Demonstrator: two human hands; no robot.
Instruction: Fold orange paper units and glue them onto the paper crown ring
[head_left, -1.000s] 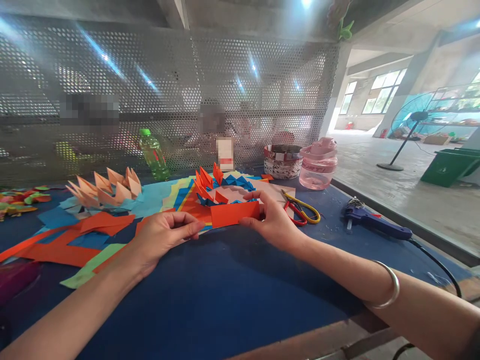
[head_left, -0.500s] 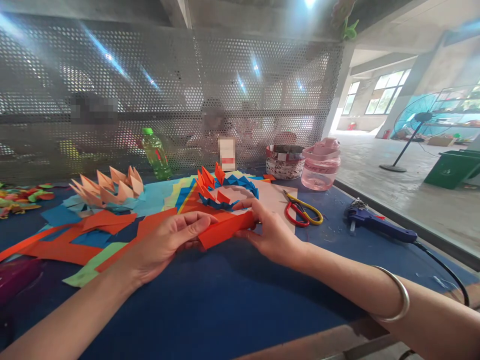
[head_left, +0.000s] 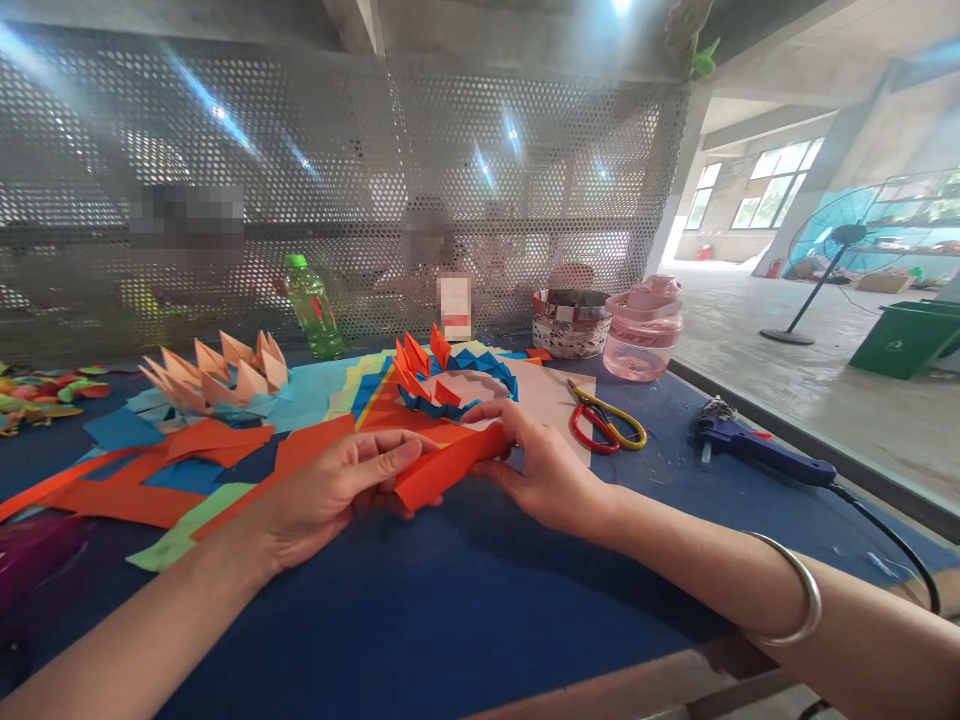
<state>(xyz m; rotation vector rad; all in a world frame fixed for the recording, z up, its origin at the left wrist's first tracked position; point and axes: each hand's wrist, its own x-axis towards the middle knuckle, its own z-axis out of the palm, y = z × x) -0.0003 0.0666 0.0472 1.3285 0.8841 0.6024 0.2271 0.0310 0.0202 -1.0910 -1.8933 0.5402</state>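
Head view: the left hand (head_left: 337, 495) and right hand (head_left: 544, 470) pinch a folded orange paper strip (head_left: 446, 465) in closed fingers, over the blue surface (head_left: 450, 610), near a paper ring (head_left: 457, 385). Hold both ends firm so the fold stays flat.

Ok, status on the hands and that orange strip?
Left hand and right hand both holding folded orange paper strip. Orange-and-blue folded paper ring just behind it. Scissors beside right hand, not touching.
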